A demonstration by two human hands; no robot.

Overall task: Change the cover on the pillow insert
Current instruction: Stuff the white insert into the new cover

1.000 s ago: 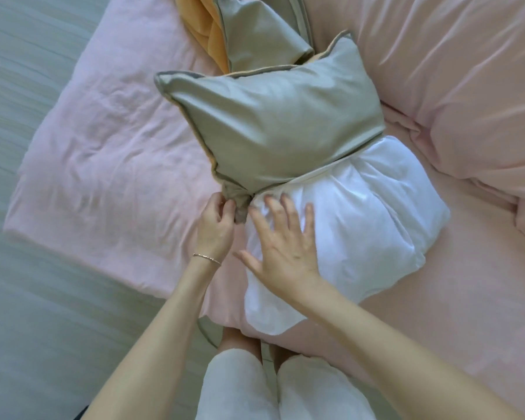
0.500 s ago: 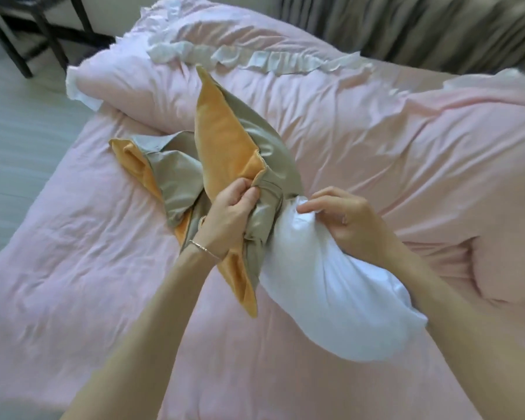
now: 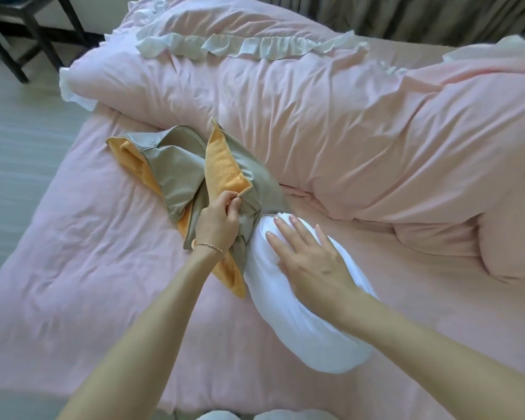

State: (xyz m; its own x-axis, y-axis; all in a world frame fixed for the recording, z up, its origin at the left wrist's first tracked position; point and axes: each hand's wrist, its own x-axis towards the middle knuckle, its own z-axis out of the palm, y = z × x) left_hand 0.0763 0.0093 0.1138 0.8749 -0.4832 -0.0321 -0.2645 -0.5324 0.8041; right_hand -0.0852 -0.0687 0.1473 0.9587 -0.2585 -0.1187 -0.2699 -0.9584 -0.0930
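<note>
Half a second ago the right hand pinched the insert's end; now it lies flat, so the cover is nearly off. Toward the bed's (image 3: 73,298) left edge the cover (image 3: 179,165) lies bunched, its mouth pinched by the left hand (image 3: 217,224). The right hand (image 3: 311,259), fingers spread, presses the insert (image 3: 309,334) down mid-bed, its tip inside the cover

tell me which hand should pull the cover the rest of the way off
Left. The left hand already pinches the grey cover at its opening, while the right hand lies flat on the white insert, pinning it.
</note>
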